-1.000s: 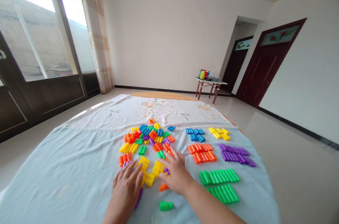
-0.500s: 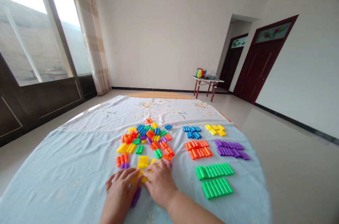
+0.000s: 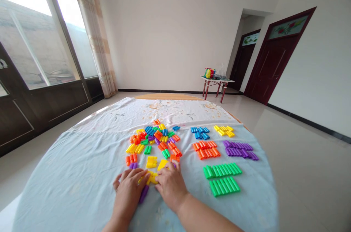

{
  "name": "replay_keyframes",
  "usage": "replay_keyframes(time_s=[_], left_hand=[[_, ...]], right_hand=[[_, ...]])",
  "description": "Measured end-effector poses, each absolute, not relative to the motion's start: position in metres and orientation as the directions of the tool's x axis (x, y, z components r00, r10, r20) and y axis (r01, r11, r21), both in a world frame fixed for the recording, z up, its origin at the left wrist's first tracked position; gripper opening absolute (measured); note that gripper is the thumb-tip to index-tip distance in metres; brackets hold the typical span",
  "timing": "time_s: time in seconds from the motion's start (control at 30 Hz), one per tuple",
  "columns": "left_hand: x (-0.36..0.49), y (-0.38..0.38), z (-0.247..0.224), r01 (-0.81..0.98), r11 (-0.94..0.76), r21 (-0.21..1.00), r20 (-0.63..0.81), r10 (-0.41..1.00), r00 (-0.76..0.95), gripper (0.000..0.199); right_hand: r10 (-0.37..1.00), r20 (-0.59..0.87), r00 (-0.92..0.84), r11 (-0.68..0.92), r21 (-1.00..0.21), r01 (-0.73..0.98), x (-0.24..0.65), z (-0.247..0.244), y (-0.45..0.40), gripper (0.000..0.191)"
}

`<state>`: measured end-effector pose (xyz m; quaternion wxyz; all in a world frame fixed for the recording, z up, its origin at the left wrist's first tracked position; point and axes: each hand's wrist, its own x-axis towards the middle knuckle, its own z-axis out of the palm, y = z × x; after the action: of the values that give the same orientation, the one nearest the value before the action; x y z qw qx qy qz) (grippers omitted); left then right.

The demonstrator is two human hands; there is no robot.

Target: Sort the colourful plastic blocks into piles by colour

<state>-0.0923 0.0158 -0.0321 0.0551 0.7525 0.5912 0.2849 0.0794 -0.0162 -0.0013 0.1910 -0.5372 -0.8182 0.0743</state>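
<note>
Pinching yellow blocks (image 3: pixel 151 178) between my left hand (image 3: pixel 129 192) and right hand (image 3: pixel 170 189), I see five sorted colour groups (image 3: pixel 222 178) done, mixed pile (image 3: pixel 153 140) remaining.

Bright daylight floods in through the big windows (image 3: pixel 33 41) on the left, blown out to white at the top. Shadows are soft and faint. The wide lens bends the edges, and the far side table (image 3: pixel 216 80) looks slightly soft.
</note>
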Motion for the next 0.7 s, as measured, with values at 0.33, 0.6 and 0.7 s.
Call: replay_keyframes(time_s=[0.33, 0.6, 0.7], left_hand=[[-0.093, 0.010, -0.029, 0.874, -0.229, 0.429, 0.379, 0.924, 0.056, 0.025], [-0.103, 0.007, -0.033, 0.894, -0.067, 0.443, 0.417, 0.898, -0.139, 0.035], [-0.111, 0.017, -0.040, 0.859, -0.103, 0.501, 0.448, 0.881, -0.156, 0.042]], right_hand=[[0.918, 0.299, -0.261, 0.356, -0.330, 0.874, 0.087, -0.010, -0.022, 0.011], [0.874, 0.441, -0.205, 0.437, -0.527, 0.729, 0.090, 0.000, -0.023, 0.016], [0.822, 0.471, -0.319, 0.554, -0.537, 0.636, 0.077, -0.093, -0.030, 0.022]])
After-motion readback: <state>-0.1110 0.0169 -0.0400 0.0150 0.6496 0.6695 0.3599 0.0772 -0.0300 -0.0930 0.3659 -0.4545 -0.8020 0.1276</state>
